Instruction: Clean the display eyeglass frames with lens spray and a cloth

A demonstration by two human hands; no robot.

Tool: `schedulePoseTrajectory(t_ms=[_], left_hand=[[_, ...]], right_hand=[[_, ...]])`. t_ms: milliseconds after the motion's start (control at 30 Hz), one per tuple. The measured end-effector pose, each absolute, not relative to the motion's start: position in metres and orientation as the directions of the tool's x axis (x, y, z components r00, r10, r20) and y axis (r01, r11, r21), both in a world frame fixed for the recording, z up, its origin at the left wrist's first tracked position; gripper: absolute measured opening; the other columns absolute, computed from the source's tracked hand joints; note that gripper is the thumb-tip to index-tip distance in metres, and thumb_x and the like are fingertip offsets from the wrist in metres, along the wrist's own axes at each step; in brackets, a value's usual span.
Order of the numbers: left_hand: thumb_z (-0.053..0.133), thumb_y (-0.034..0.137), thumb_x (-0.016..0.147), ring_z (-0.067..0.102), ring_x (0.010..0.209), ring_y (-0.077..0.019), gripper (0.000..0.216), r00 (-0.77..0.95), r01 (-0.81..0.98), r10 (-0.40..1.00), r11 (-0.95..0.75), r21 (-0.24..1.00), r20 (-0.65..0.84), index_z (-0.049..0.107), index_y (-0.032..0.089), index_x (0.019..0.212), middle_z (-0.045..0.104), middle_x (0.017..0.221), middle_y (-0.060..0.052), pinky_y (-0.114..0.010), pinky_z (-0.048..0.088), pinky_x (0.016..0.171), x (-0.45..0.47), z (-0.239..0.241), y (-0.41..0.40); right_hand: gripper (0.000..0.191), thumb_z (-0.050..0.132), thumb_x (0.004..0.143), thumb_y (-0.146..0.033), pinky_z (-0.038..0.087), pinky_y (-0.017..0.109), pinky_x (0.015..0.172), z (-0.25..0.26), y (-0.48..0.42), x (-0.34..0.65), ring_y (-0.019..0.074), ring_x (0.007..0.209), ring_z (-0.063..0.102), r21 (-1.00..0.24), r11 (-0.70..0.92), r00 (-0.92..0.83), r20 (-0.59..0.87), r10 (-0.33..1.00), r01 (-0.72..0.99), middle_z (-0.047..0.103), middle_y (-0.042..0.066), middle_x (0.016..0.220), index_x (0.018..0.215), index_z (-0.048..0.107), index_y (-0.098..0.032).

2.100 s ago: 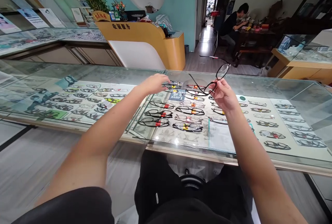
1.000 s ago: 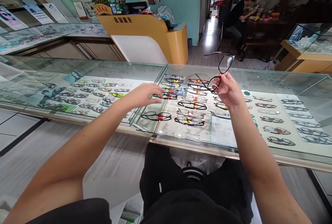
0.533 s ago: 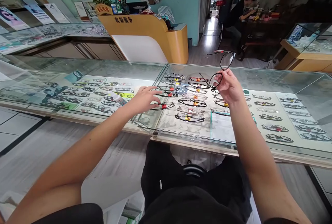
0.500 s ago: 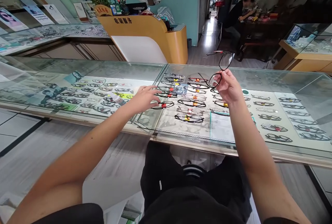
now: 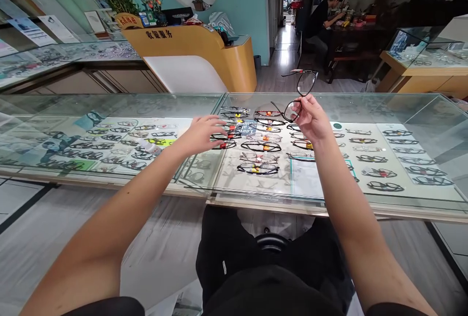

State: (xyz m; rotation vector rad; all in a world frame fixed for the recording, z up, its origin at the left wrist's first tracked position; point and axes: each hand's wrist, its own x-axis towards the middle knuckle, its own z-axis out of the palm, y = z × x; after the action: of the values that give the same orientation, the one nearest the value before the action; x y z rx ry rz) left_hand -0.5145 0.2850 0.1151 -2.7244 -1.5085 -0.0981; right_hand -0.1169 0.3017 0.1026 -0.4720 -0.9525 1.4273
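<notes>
My right hand (image 5: 311, 120) is closed on a pair of black-framed glasses (image 5: 299, 96), held up above the tray with its temples unfolded. My left hand (image 5: 203, 133) lies over the left side of the tray with fingers stretched out, fingertips touching a black frame with a red tag (image 5: 224, 144). Rows of glasses frames (image 5: 260, 147) lie on the pale tray (image 5: 263, 184) under the hands. The glass display counter (image 5: 109, 106) spreads left and right.
A small dark sign card (image 5: 245, 128) stands among the frames. More frames (image 5: 383, 172) fill the right side. A yellow reception desk (image 5: 204, 57) stands behind the counter. A person in black (image 5: 323, 18) sits at a far table. My black-clad legs (image 5: 270, 267) are below.
My left hand has drawn back from the far rows to the near-left frames and has slid the red-tagged frame along. The right hand keeps the glasses raised, almost still.
</notes>
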Motion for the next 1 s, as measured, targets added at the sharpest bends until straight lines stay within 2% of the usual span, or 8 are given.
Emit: schedulePoseTrajectory(t_ms=[133, 333, 567, 733, 867, 1000], left_hand=[[0.064, 0.051, 0.102, 0.051, 0.158, -0.0345, 0.032, 0.603, 0.786, 0.789, -0.613, 0.081, 0.118, 0.086, 0.031, 0.114, 0.075, 0.153, -0.004, -0.055, 0.032, 0.128, -0.455, 0.121, 0.302], [0.075, 0.045, 0.093, 0.062, 0.147, -0.0328, 0.025, 0.708, 0.704, 0.702, -0.695, 0.147, -0.071, 0.086, 0.029, 0.11, 0.081, 0.142, -0.003, -0.049, 0.036, 0.12, -0.384, 0.109, 0.348], [0.082, 0.043, 0.092, 0.053, 0.157, -0.0353, 0.019, 0.662, 0.749, 0.744, -0.658, 0.071, -0.094, 0.088, 0.029, 0.104, 0.07, 0.161, -0.003, -0.052, 0.038, 0.124, -0.377, 0.102, 0.366], [0.082, 0.051, 0.093, 0.029, 0.173, -0.041, 0.028, 0.657, 0.754, 0.749, -0.65, 0.094, -0.088, 0.086, 0.028, 0.109, 0.044, 0.183, -0.004, -0.064, 0.03, 0.133, -0.372, 0.101, 0.379], [0.084, 0.053, 0.09, 0.024, 0.175, -0.0418, 0.038, 0.648, 0.762, 0.747, -0.634, 0.134, -0.149, 0.08, 0.027, 0.118, 0.042, 0.184, -0.005, -0.067, 0.026, 0.136, -0.367, 0.1, 0.394], [0.083, 0.052, 0.089, 0.029, 0.173, -0.0416, 0.041, 0.635, 0.772, 0.759, -0.62, 0.141, -0.144, 0.079, 0.027, 0.121, 0.047, 0.181, -0.006, -0.065, 0.026, 0.136, -0.363, 0.1, 0.405]], right_hand=[[0.046, 0.101, 0.077, -0.05, 0.058, 0.029, 0.071, 0.1, 0.306, -0.112, 0.0141, 0.086, 0.069, -0.801, 0.177, -0.097, 0.28, 0.955, -0.572, 0.071, -0.005, 0.093, 0.092, 0.061, -0.031], [0.049, 0.101, 0.076, -0.052, 0.057, 0.028, 0.069, 0.094, 0.314, -0.108, 0.011, 0.082, 0.068, -0.808, 0.185, -0.099, 0.287, 0.953, -0.56, 0.07, -0.007, 0.091, 0.093, 0.06, -0.031], [0.052, 0.106, 0.069, -0.049, 0.055, 0.023, 0.067, 0.097, 0.311, -0.115, 0.0092, 0.078, 0.066, -0.774, 0.138, -0.115, 0.262, 0.958, -0.618, 0.072, -0.009, 0.092, 0.092, 0.063, -0.03], [0.051, 0.104, 0.072, -0.048, 0.055, 0.024, 0.069, 0.098, 0.309, -0.118, 0.0107, 0.08, 0.066, -0.777, 0.147, -0.107, 0.265, 0.958, -0.612, 0.073, -0.008, 0.094, 0.09, 0.06, -0.029], [0.053, 0.107, 0.066, -0.049, 0.055, 0.023, 0.068, 0.099, 0.309, -0.118, 0.0096, 0.079, 0.065, -0.763, 0.131, -0.104, 0.25, 0.963, -0.633, 0.073, -0.008, 0.094, 0.089, 0.064, -0.029], [0.052, 0.109, 0.063, -0.046, 0.054, 0.021, 0.067, 0.102, 0.308, -0.118, 0.0084, 0.077, 0.064, -0.758, 0.104, -0.106, 0.223, 0.969, -0.644, 0.073, -0.008, 0.093, 0.087, 0.066, -0.028]])
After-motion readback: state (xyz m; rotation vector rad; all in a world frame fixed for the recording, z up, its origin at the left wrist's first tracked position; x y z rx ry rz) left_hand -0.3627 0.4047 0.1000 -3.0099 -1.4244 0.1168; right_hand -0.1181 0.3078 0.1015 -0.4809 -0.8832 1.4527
